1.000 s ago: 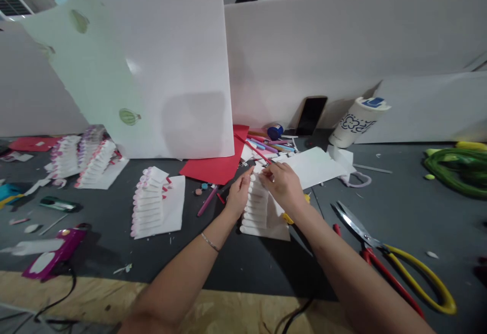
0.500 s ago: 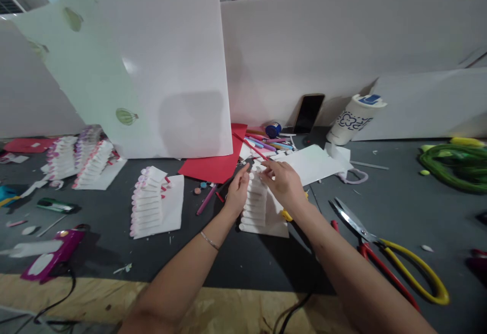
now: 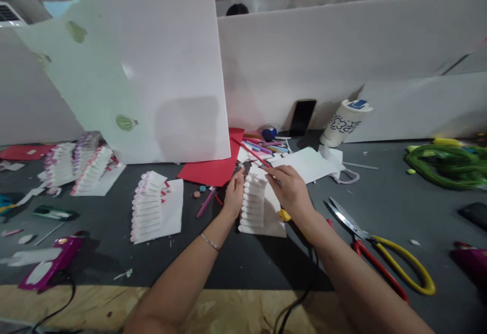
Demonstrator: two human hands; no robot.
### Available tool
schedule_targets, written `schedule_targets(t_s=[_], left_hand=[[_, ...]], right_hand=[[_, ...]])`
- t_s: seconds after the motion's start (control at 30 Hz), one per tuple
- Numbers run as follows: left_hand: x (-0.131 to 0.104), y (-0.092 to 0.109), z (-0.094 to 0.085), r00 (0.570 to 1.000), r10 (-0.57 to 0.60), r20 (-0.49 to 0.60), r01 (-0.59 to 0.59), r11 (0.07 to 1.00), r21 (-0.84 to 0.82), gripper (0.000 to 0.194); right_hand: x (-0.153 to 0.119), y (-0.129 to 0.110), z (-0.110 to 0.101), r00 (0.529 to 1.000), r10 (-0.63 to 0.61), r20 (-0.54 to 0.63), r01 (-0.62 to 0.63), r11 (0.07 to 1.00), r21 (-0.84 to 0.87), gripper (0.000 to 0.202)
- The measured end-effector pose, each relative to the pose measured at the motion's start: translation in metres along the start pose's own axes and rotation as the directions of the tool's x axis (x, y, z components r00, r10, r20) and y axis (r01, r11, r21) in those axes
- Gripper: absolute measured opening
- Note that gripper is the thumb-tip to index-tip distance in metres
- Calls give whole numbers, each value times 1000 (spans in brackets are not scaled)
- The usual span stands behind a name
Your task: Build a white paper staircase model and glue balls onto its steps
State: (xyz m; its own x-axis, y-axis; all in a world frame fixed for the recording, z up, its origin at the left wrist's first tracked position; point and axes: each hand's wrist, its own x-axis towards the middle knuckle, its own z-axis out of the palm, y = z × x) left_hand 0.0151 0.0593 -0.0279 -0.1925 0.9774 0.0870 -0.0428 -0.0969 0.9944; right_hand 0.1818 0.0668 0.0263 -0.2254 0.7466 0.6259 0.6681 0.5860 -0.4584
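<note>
A white card [image 3: 274, 226] lies in front of me, with a stack of white round-ended strips [image 3: 253, 205] along its left side. My left hand [image 3: 233, 196] is at the stack's upper left edge, fingers partly curled against it. Over the top of the card, my right hand [image 3: 289, 187] has its fingers closed around a thin red pencil-like stick [image 3: 249, 150], which slants up and left. The fingertips hide its lower end. Beside my right wrist sits a small yellow piece [image 3: 284, 215].
Pink-tipped strips on another card [image 3: 173, 217] lie left. A purple glue gun [image 3: 53, 260] is farther left. Large scissors [image 3: 363, 235] lie right, before a white cup [image 3: 344, 123] and a phone [image 3: 302, 117]. Red paper [image 3: 211, 171] and pens lie behind my hands. White boards [image 3: 323, 55] stand at the back.
The camera view has shifted slightly. My right hand has changed its pose at the top of the strips, still with the red stick. My left hand stays at the stack's left edge.
</note>
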Motion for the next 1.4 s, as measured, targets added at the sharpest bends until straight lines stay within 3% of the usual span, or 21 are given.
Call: schedule_targets(t_s=[0.1, 0.2, 0.27, 0.37, 0.57, 0.67, 0.77, 0.83, 0.93, 1.1, 1.23, 1.37, 1.4], left_hand=[[5, 5, -4, 992, 41, -121, -45, 999, -30, 39], [10, 18, -10, 945, 130, -299, -113, 991, 73, 29], [10, 31, -13, 927, 196, -320, -159, 978, 138, 29], [2, 50, -14, 934, 248, -259, -206, 962, 179, 33], [-49, 69, -16, 971, 204, -128, -179, 967, 183, 44], [-86, 61, -21, 996, 46, -76, -33, 987, 160, 47], [-118, 48, -27, 1000, -24, -16, 27, 984, 173, 44], [-132, 42, -33, 998, -61, 16, 57, 979, 194, 39], [-141, 43, -48, 994, -108, 3, 103, 955, 279, 35], [-129, 53, -74, 996, -5, -86, 52, 832, 552, 29], [-95, 54, -88, 991, 111, -70, -20, 658, 753, 30], [-50, 49, -98, 992, 117, 55, -99, 416, 904, 19], [-40, 47, -100, 991, 107, 80, -117, 403, 908, 16]], right_hand=[[-29, 2, -29, 997, 65, 31, -64, 997, -33, 24], [-78, 4, -49, 985, 126, 120, -112, 987, -115, 24], [-111, 4, -53, 980, 147, 134, -120, 975, -189, 27], [-142, 2, -49, 981, 133, 140, -96, 965, -244, 39], [-143, 4, -39, 985, 133, 110, -95, 949, -299, 46], [-137, 12, -36, 987, 128, 95, -86, 929, -359, 48], [-133, 23, -32, 987, 79, 138, -21, 926, -377, 50], [-133, 29, -28, 985, 53, 167, 11, 932, -363, 48], [-134, 34, -23, 985, 89, 147, -36, 942, -333, 45], [-137, 33, -22, 984, 163, 78, -143, 967, -212, 46], [-135, 34, -25, 981, 185, 64, -175, 974, -145, 48], [-134, 36, -25, 976, 208, 64, -197, 970, -138, 49], [-134, 36, -25, 975, 213, 69, -203, 969, -138, 50]])
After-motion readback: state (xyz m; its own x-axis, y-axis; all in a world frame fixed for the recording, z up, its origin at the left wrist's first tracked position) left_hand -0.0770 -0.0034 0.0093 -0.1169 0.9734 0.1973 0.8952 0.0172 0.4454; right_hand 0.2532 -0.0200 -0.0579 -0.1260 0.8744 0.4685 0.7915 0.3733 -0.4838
